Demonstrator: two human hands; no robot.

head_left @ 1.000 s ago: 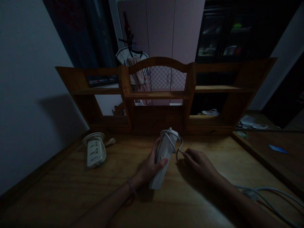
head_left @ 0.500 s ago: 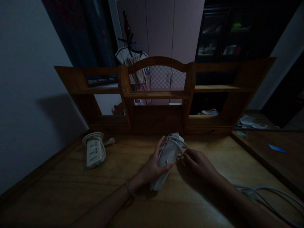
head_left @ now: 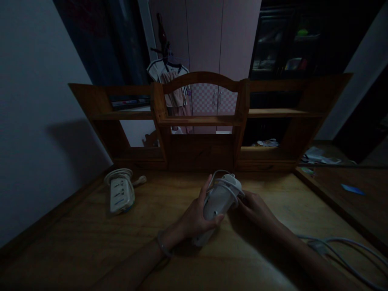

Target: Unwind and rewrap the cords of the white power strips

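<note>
My left hand (head_left: pixel 198 218) is wrapped round a white power strip (head_left: pixel 214 205), tilted above the wooden desk with its far end raised. A pale cord (head_left: pixel 226 186) is looped round that far end, and one loop stands loose above it. Close against the strip's right side, my right hand (head_left: pixel 253 206) has its fingers closed at the cord; the fingertips are partly hidden behind the loops. Farther left on the desk lies a second white power strip (head_left: pixel 119 198), its own cord coiled at the back and its plug (head_left: pixel 141 180) beside it.
A wooden shelf unit (head_left: pixel 200 120) runs along the back of the desk (head_left: pixel 163 258). Under my right forearm lies a loose grey cable (head_left: pixel 345 240). A raised wooden edge (head_left: pixel 330 198) borders the right side, with a blue card (head_left: pixel 352 189) beyond it.
The held power strip has turned slightly and its far end has shifted right. A cord loop now stands away above it. My right hand has moved slightly right.
</note>
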